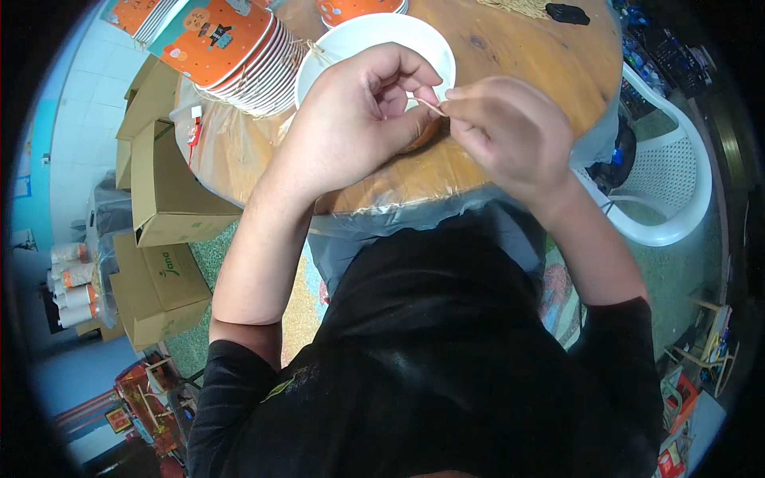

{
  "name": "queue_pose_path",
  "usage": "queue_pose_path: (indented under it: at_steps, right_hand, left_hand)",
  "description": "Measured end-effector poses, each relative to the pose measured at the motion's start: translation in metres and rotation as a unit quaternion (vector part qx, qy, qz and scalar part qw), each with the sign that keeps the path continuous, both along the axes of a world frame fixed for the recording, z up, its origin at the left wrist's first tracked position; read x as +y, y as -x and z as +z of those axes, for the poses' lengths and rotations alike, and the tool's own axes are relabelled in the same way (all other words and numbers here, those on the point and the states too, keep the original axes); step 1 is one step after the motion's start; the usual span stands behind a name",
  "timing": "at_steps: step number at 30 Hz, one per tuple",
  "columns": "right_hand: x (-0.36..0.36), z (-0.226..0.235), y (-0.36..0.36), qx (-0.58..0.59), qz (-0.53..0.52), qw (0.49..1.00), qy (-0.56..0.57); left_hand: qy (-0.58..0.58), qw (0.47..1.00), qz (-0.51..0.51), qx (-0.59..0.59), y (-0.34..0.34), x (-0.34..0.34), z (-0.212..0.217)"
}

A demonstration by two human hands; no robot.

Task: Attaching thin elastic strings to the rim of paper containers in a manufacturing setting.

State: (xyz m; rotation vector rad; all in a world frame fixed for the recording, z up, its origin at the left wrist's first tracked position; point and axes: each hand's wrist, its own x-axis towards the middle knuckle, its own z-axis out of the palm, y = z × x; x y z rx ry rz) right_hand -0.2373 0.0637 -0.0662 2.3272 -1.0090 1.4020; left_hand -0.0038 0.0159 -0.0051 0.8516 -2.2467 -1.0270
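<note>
While stacked orange tubs (227, 52) sit left of the white bowl (355, 38), the left hand (362, 111) curls over the bowl's near side; I cannot tell if its fingers pinch. A thin tan string (429, 105) shows over the bowl's near edge, reaching the right hand (510, 131), whose fingers squeeze it. Right of the bowl is a white chair (687, 211).

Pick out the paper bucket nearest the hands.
The paper bucket with its white inside showing, by the left hand and right hand. The nested buckets at left and the orange bucket behind show their outsides, farther off.
</note>
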Motion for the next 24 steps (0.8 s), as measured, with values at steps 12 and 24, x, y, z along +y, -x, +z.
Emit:
queue_pose_path:
  at_steps: [12, 24]
  right_hand:
    - [-0.005, -0.030, -0.013, -0.078, 0.005, 0.984, 0.159]
    - [0.011, -0.026, -0.018, -0.171, 0.032, 0.981, 0.080]
  left_hand:
    - [-0.089, 0.996, -0.015, 0.009, 0.004, -0.002, 0.001]
    - [-0.040, 0.998, 0.011, -0.037, -0.003, -0.005, -0.001]
